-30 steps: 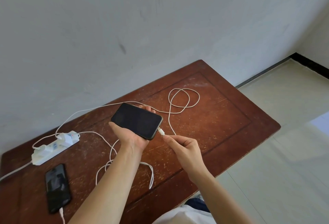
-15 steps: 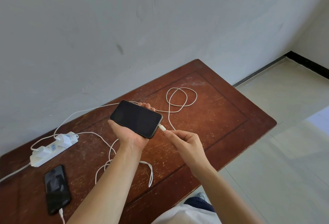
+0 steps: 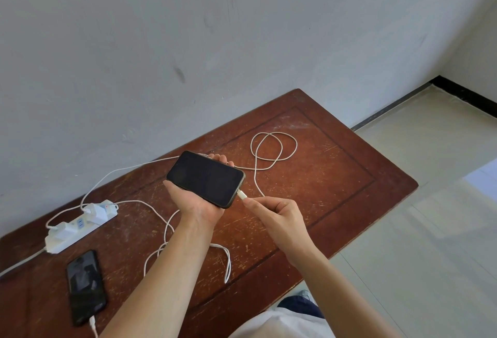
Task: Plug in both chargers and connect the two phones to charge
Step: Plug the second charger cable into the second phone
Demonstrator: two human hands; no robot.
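My left hand (image 3: pixel 197 203) holds a black phone (image 3: pixel 205 177) screen-up above the wooden table (image 3: pixel 336 176). My right hand (image 3: pixel 274 212) pinches the white cable plug (image 3: pixel 242 194), whose tip sits at the phone's end port. That white cable (image 3: pixel 271 149) loops on the table behind. A white power strip (image 3: pixel 80 223) at the left carries two white chargers (image 3: pixel 95 211). A second black phone (image 3: pixel 84 286) lies flat at the near left with a white cable in its bottom end.
The table stands against a grey wall (image 3: pixel 188 42). A second white cable (image 3: pixel 227 259) curls on the table under my left forearm. Pale tiled floor (image 3: pixel 430 230) lies to the right, past the table edge.
My right hand has brought the plug up to the phone's port; a second ago a small gap showed. Both hands have risen slightly.
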